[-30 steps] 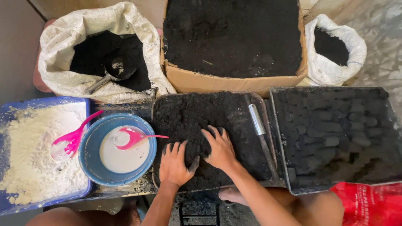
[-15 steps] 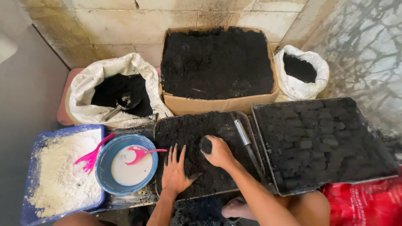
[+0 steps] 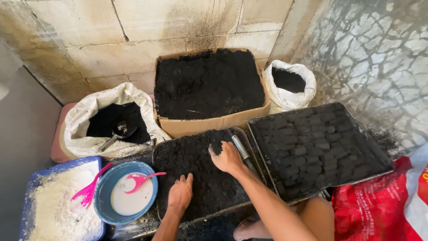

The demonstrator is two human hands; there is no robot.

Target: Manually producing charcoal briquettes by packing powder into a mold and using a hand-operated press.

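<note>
At the far left sits a blue tray (image 3: pixel 31 187) of white powder with a pink scoop (image 3: pixel 89 192) on it, and just beside it a blue bowl (image 3: pixel 104 196) of white liquid with a pink spoon (image 3: pixel 140 179) inside. Behind them is a white sack (image 3: pixel 84 116) of black powder with a metal scoop (image 3: pixel 117 133) in it. My left hand (image 3: pixel 180 194) lies flat on the black mix near the front edge of the middle tray (image 3: pixel 157 154), fingers close together, holding nothing. My right hand (image 3: pixel 228 157) is up by the tray's back right corner, fingers curled around a dark lump (image 3: pixel 216 146) of the mix. A metal tool (image 3: pixel 240 147) rests along the right edge, touching that hand. There is open room on the mix between my hands. Behind is a cardboard box (image 3: pixel 209 122) full of black powder, then a small white bag (image 3: pixel 290 96). On the right, a black tray (image 3: pixel 321 143) holds rows of dark blocks, with a red bag (image 3: pixel 379 205) by its front corner.
</note>
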